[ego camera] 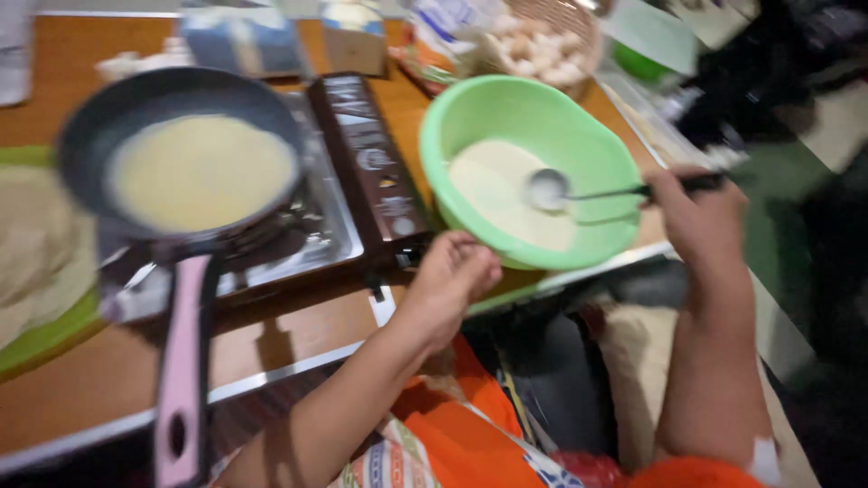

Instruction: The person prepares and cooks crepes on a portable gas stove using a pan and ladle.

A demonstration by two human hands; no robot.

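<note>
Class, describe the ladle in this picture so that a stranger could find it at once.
Start at the wooden table and find the round green plastic bowl of pale batter right of the stove. The metal ladle rests inside it, dark handle held by the right hand. It is the only utensil there.

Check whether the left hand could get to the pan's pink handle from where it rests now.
Probably yes. The left hand rests at the green bowl's near rim, and the pink handle juts toward the person with only bare table edge between.
</note>
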